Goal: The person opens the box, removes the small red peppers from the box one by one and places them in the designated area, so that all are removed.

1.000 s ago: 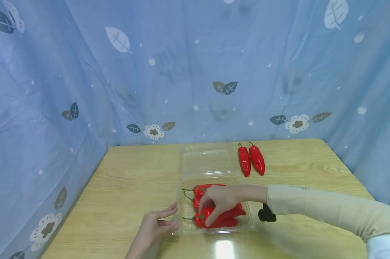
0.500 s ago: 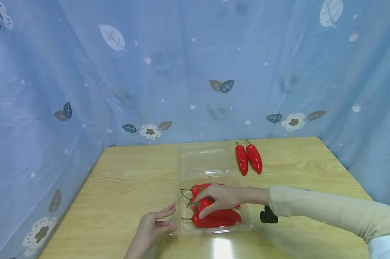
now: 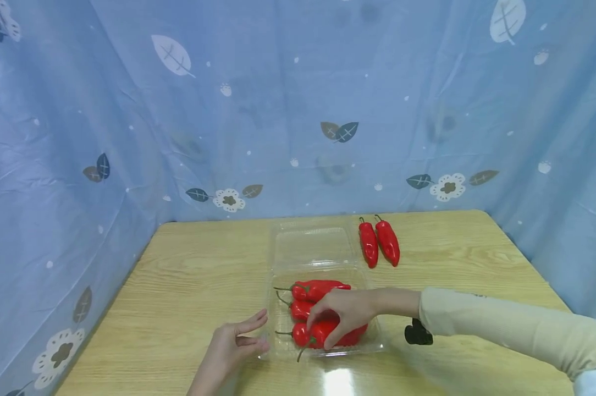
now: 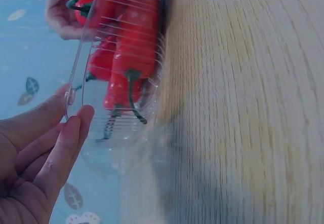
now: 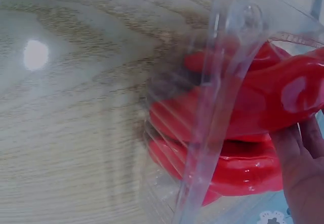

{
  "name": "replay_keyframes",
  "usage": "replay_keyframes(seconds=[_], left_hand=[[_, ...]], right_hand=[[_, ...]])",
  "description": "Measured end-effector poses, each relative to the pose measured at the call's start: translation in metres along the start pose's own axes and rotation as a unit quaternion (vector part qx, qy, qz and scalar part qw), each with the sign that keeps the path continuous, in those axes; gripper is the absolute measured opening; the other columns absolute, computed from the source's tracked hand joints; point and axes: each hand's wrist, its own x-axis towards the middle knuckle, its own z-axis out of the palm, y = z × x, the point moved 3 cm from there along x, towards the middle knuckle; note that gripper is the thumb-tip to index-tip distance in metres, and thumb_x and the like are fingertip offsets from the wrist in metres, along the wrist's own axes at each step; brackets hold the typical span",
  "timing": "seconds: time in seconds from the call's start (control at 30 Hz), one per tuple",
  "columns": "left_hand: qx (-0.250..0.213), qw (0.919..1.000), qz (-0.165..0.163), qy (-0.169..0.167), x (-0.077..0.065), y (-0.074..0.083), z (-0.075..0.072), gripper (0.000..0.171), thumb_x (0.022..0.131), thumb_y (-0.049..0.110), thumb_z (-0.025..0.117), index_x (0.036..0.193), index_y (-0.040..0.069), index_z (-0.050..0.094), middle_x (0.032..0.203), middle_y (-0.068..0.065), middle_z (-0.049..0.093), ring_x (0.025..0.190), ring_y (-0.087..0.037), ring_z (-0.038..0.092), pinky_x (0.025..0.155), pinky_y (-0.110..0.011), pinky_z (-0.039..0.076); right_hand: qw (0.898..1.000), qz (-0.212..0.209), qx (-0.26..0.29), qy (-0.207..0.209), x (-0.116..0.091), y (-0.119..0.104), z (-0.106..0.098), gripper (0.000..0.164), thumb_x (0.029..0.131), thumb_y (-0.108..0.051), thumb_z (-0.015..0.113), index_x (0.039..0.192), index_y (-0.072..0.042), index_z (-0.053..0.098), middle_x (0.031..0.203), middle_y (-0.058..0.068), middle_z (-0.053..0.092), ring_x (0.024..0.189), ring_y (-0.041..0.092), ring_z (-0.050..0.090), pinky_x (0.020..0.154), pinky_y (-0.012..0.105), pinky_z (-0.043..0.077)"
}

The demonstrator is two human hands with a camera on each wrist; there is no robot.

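Observation:
A clear plastic clamshell box (image 3: 375,342) stands on the table, its base holding several red peppers (image 3: 323,288) with green stems. In the head view my right hand (image 3: 346,311) reaches over the base and grips a red pepper (image 3: 319,332) lying over the front ones, its stem pointing toward me. The right wrist view has the fingers (image 5: 291,145) against the glossy pepper (image 5: 253,102). At the near left corner, my left hand (image 3: 231,346) pinches the box's rim. The left wrist view gives thumb and fingertips on either side of that rim (image 4: 77,84).
The box's lid (image 3: 315,245) lies folded back behind the base. Two more red peppers, a left one (image 3: 369,245) and a right one (image 3: 388,243), lie beside it on the wooden table (image 3: 204,264). A blue patterned curtain (image 3: 278,110) hangs behind.
My right hand has shifted the gripped pepper nearer to me and turned it, uncovering the peppers at the back of the base. My left hand stays at the box corner.

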Motion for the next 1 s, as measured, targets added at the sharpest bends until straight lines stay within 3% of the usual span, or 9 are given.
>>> replay_keyframes(seconds=[0.13, 0.27, 0.37, 0.57, 0.73, 1.0], left_hand=[[-0.004, 0.9999, 0.006, 0.007, -0.001, 0.001, -0.001, 0.052, 0.077, 0.003, 0.077, 0.122, -0.012, 0.057, 0.135, -0.026, 0.048, 0.082, -0.017, 0.071, 0.073, -0.024, 0.058], [-0.001, 1.0000, -0.002, 0.003, -0.003, 0.002, -0.002, 0.052, 0.078, 0.004, 0.077, 0.122, -0.013, 0.056, 0.135, -0.027, 0.046, 0.082, -0.018, 0.071, 0.073, -0.025, 0.059], [0.005, 0.9999, -0.009, -0.002, -0.003, 0.003, -0.004, 0.051, 0.078, 0.004, 0.076, 0.122, -0.012, 0.056, 0.136, -0.027, 0.046, 0.082, -0.018, 0.071, 0.073, -0.025, 0.059], [0.005, 0.9999, -0.009, -0.008, 0.000, 0.003, -0.002, 0.051, 0.078, 0.004, 0.076, 0.123, -0.012, 0.056, 0.136, -0.026, 0.047, 0.082, -0.018, 0.071, 0.072, -0.025, 0.059], [0.003, 0.9999, -0.012, -0.009, 0.000, 0.002, -0.002, 0.052, 0.078, 0.005, 0.077, 0.123, -0.012, 0.056, 0.135, -0.026, 0.047, 0.083, -0.019, 0.071, 0.072, -0.025, 0.059], [-0.002, 0.9999, -0.012, -0.005, 0.001, 0.001, -0.001, 0.053, 0.078, 0.005, 0.077, 0.123, -0.012, 0.057, 0.136, -0.026, 0.047, 0.083, -0.019, 0.071, 0.073, -0.025, 0.059]], right_hand=[[0.999, -0.027, -0.029, 0.019, 0.005, -0.002, -0.002, 0.032, 0.083, -0.022, 0.077, 0.112, -0.013, 0.067, 0.109, -0.012, 0.066, 0.100, -0.004, 0.053, 0.087, 0.014, 0.048], [0.996, -0.036, -0.018, 0.082, 0.005, -0.007, -0.013, 0.033, 0.082, -0.022, 0.076, 0.113, -0.011, 0.069, 0.110, -0.009, 0.068, 0.099, -0.001, 0.055, 0.085, 0.018, 0.051], [0.990, -0.031, 0.008, 0.137, 0.001, -0.011, -0.027, 0.036, 0.082, -0.024, 0.076, 0.112, -0.008, 0.070, 0.109, -0.006, 0.070, 0.093, 0.001, 0.059, 0.079, 0.021, 0.054], [0.975, 0.028, 0.083, 0.205, -0.021, -0.011, -0.046, 0.036, 0.081, -0.022, 0.078, 0.112, -0.005, 0.071, 0.101, -0.003, 0.072, 0.085, 0.005, 0.063, 0.070, 0.022, 0.058], [0.951, 0.090, 0.064, 0.288, -0.044, -0.004, -0.059, 0.033, 0.080, -0.023, 0.079, 0.107, -0.007, 0.073, 0.089, -0.003, 0.073, 0.080, 0.009, 0.067, 0.064, 0.023, 0.056], [0.894, 0.204, 0.062, 0.395, -0.089, 0.020, -0.070, 0.036, 0.080, -0.024, 0.079, 0.107, -0.002, 0.071, 0.095, 0.009, 0.073, 0.085, 0.022, 0.069, 0.068, 0.028, 0.057]])
